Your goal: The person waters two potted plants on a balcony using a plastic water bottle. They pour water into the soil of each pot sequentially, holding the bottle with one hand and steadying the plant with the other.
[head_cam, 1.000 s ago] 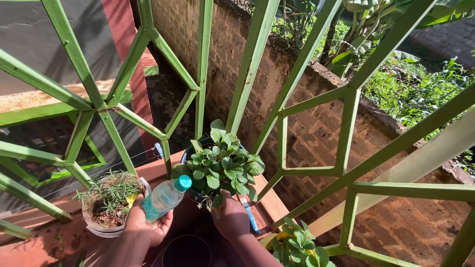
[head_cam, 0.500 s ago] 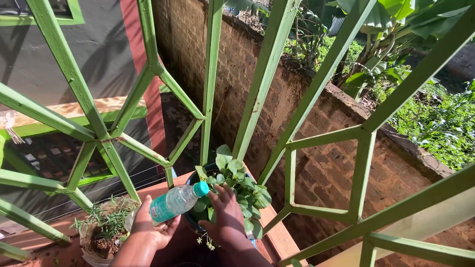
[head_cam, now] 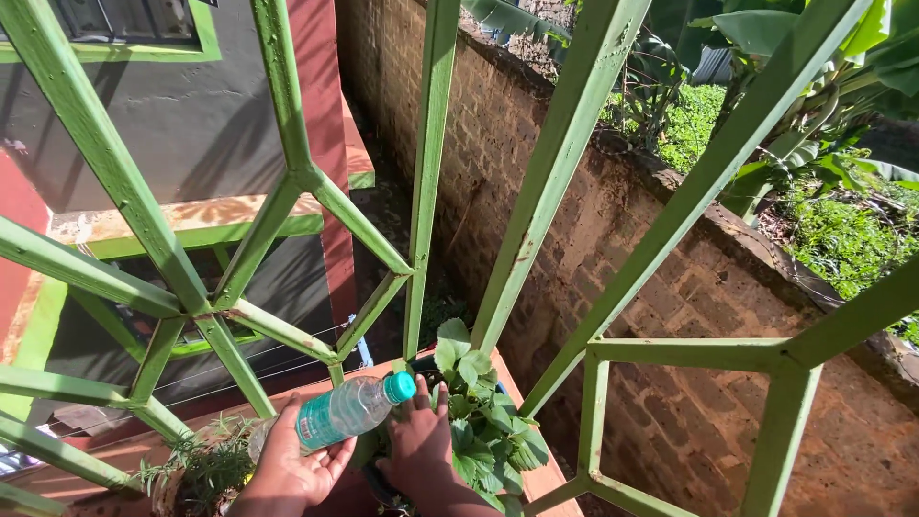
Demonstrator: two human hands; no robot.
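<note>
While sunlight falls across a red ledge (head_cam: 287, 393) along the bottom of the frame, two bare hands work at its lower centre, seen from above through green metal window bars (head_cam: 421, 191). At lower left of centre, the left hand (head_cam: 292, 464) has its grip wrapped around the lower body of a clear plastic bottle (head_cam: 335, 412) with a teal label; the bottle lies tilted, its teal cap (head_cam: 400, 387) pointing toward the right and slightly up. Just beside it, the right hand (head_cam: 418, 445) rests among the leaves of a strawberry-like plant (head_cam: 483, 416), fingers spread apart and touching the foliage, clamped on nothing. This leafy plant sits in a dark pot (head_cam: 378, 483) at bottom centre, mostly hidden by the hand. The bottle's cap hangs just above the plant's left edge. At lower left, a second small plant (head_cam: 196, 469) with thin, needle-like leaves grows partly out of view. A long brick wall (head_cam: 613, 249) runs diagonally from top centre to lower right, with green garden plants (head_cam: 842, 230) beyond it at upper right. A grey building wall (head_cam: 182, 124) fills the upper left.
</note>
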